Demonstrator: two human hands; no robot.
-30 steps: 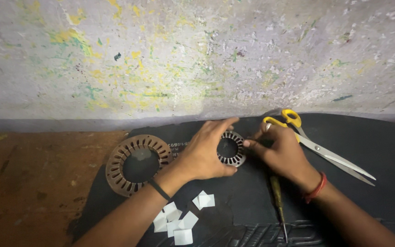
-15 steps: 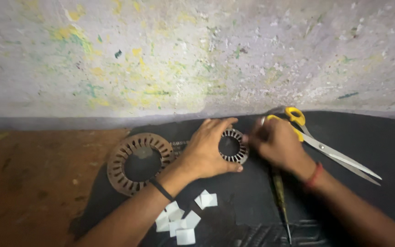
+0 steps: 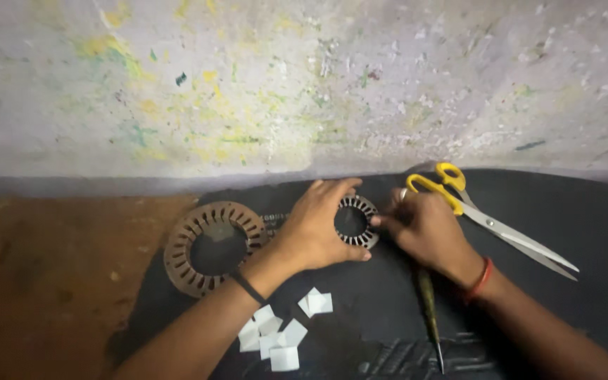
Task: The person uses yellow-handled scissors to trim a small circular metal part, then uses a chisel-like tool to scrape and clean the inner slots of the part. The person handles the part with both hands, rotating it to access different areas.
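We see a small slotted metal ring (image 3: 355,220), silvery-grey, with narrow teeth running all round its dark open centre. It lies flat on the black mat (image 3: 571,211). Our left hand (image 3: 318,229) covers its 9 o'clock side, with the thumb under its 6 o'clock edge and the fingers (image 3: 332,187) curled over 12 o'clock. Our right hand (image 3: 427,225) touches its rim at 3 o'clock.

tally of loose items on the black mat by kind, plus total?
Slotted metal rings: 2, large and small, the small one held by the left hand and touched by the right hand
Scissors: 1
Screwdriver: 1
White paper pieces: about 8, some overlap
Total: about 12
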